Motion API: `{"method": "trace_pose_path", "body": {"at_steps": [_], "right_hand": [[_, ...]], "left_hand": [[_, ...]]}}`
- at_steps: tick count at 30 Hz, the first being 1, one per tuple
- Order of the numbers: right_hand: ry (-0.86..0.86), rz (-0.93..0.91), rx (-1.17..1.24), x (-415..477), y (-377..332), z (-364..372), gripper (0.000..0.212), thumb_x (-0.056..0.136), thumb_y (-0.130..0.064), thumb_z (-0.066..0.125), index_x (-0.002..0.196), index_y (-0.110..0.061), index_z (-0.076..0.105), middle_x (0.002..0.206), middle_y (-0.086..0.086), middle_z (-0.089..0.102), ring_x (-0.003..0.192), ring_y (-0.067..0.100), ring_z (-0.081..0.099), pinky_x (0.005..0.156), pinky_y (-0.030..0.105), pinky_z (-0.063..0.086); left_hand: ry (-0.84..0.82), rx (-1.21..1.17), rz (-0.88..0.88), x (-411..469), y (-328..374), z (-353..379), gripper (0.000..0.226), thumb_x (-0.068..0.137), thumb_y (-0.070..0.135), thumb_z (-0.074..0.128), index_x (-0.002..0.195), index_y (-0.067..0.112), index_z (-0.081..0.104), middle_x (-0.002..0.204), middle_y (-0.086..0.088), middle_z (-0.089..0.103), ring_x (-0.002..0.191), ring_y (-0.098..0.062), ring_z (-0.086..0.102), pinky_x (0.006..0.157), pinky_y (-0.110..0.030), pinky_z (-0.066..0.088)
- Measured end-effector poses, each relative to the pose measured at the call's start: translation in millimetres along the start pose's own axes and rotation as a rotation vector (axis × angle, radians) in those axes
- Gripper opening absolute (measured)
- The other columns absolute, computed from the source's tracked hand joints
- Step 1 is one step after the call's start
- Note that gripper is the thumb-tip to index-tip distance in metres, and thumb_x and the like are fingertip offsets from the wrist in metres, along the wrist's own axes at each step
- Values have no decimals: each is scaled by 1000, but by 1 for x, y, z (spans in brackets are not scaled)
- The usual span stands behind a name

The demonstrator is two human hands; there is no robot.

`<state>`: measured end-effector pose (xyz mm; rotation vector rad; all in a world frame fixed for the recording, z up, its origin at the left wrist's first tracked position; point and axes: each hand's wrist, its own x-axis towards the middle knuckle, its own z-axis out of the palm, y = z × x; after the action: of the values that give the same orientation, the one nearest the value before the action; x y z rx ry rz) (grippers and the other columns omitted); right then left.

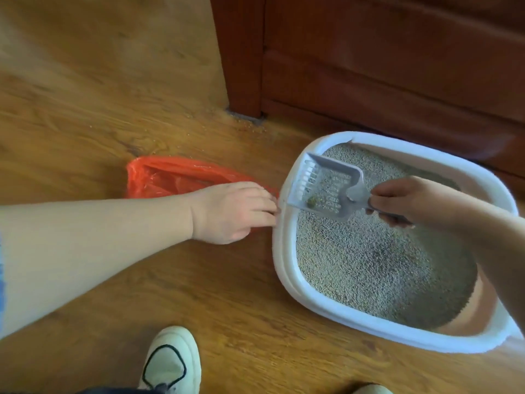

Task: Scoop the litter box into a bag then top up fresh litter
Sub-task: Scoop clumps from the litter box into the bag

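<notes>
Right grip (397, 200) clasps grey slotted scoop (321, 186) holding a greenish clump (312, 201) over litter (377, 263).

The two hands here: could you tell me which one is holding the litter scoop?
The right hand grips the grey scoop by its handle over the litter box. The left hand holds no scoop; it rests at the orange bag.

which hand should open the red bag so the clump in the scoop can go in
Left. The left hand already rests at the red bag's near edge beside the litter box, while the right hand holds the scoop carrying a clump.
</notes>
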<state>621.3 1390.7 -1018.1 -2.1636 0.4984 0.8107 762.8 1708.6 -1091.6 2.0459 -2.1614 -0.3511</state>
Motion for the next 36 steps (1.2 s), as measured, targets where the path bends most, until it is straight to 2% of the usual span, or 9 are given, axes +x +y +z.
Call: {"method": "trace_pose_path", "body": {"at_steps": [5,10,13,18,21,25,29,33,36], "right_hand": [[127,-194,-363,43,-87,42,27,97,-40,51,74,-27,58,66,-3,64,60,17,60,54,31,42],[183,-304,-661,90,-138,109,8,99,-28,47,102,-27,54,101,0,65,89,26,61,71,34,49],[279,-393,-810,92,-147,125,22,95,-25,44,113,-27,56,109,-2,60,105,26,59,81,36,43],[404,-418,-738,70,-126,96,25,92,-21,41,112,-26,56,102,0,60,100,30,61,74,38,46],[446,-330,-514,50,-91,64,10,100,-27,42,99,-25,52,87,-1,63,82,31,63,62,36,47],[383,-82,-239,6,-36,8,33,97,-38,50,75,-16,58,58,0,61,55,21,58,55,33,44],[235,181,-319,-29,22,-26,41,93,-44,54,66,-16,63,44,-3,56,47,17,56,53,29,44],[-75,465,-390,-42,69,-23,55,96,-59,49,72,-11,62,40,-4,48,32,14,45,44,19,41],[-97,487,-242,-29,89,0,52,98,-56,48,76,-12,64,44,-6,50,38,12,45,47,25,44]], "left_hand": [[-89,-30,105,-25,34,11,55,75,18,45,123,14,70,130,-8,67,125,-29,59,111,-42,33],[-175,-123,133,-21,46,11,59,69,5,62,129,8,65,139,-14,60,131,-36,52,110,-49,37],[-221,-75,61,-18,43,10,62,70,7,71,132,12,63,140,-12,58,128,-35,54,105,-48,42],[-135,-32,44,-11,40,11,60,66,8,73,125,13,67,136,-9,63,129,-30,56,108,-46,42],[-119,-19,39,5,42,15,56,70,12,68,126,16,66,137,-6,62,131,-30,54,110,-50,41],[-51,69,30,40,43,20,50,76,24,62,126,18,66,133,-4,64,133,-29,52,116,-49,33],[-193,211,-4,69,42,25,53,93,47,36,129,21,65,127,-5,66,136,-32,49,121,-53,23],[-227,290,29,80,47,30,43,99,44,36,96,22,72,96,-5,67,113,-35,56,119,-60,17],[-165,275,44,82,44,34,41,99,44,39,85,23,71,84,-2,64,101,-32,59,118,-59,21]]}}
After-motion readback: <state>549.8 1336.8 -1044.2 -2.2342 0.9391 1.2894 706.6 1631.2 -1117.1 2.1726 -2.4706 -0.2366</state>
